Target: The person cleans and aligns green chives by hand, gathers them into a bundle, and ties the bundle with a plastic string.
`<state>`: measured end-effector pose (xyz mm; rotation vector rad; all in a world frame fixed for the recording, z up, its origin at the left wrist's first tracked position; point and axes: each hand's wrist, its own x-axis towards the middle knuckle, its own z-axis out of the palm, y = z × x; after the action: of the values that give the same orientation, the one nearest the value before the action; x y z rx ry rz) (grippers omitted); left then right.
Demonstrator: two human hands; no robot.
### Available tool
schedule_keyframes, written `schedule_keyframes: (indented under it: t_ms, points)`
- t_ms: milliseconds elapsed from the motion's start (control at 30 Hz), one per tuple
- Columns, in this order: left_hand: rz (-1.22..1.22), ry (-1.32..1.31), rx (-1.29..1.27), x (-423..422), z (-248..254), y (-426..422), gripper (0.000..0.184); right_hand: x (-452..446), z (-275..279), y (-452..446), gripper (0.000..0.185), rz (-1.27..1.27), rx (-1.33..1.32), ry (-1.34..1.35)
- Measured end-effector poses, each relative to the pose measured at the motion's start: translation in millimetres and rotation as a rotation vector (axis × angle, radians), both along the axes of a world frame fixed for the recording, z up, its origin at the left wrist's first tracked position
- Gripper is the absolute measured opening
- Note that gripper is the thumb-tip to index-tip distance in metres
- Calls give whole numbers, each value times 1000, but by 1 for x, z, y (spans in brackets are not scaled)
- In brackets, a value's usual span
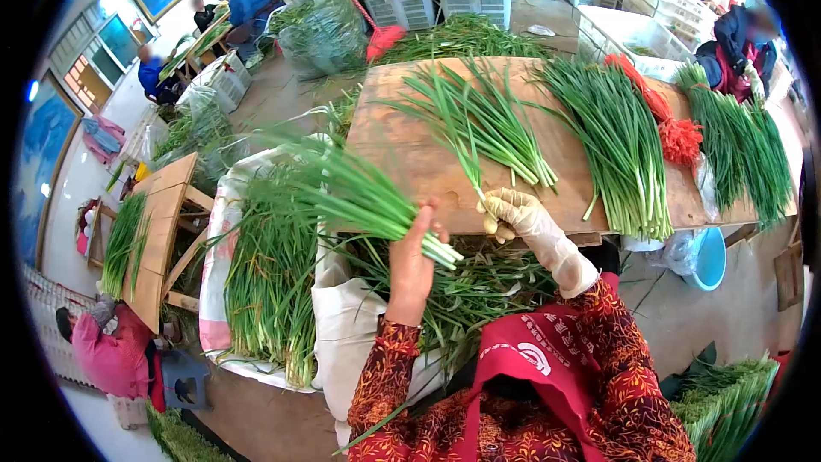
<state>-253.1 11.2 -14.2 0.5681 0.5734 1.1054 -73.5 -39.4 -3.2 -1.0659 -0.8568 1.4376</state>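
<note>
My bare left hand (412,258) is closed round a bunch of garlic chives (363,210), their pale ends pointing right and the blurred leaves fanning out to the upper left. In a cream glove, my right hand (523,221) pinches the pale end of a few chive stalks (469,147) at the front edge of the wooden table (389,133). Just beyond it, a loose spread of chives (513,141) lies on the wood. A larger pile of chives (611,150) is to the right, beside a bundle of red ties (680,139).
A white sack (218,291) full of chives stands left of my left arm. More chives (753,150) cover the table's right end. A blue bucket (708,258) is below it. Stacked crates (475,2) line the back. Several other people sit working around the room.
</note>
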Motion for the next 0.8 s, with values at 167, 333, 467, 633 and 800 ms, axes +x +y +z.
schedule_keyframes:
  t_ms: [167,333,467,633,800]
  points:
    - [-115,154,96,14,-6,-2,30,-22,4,-10,26,69,40,-137]
    - [-117,237,133,18,11,-10,28,-25,2,-9,31,-119,107,-310]
    - [-94,273,154,14,11,-13,22,-26,8,3,30,-216,275,-420]
    - [-90,229,124,7,5,-9,19,-32,12,7,22,-209,233,-285]
    - [-109,221,115,5,3,-10,17,-34,12,9,20,-206,198,-152]
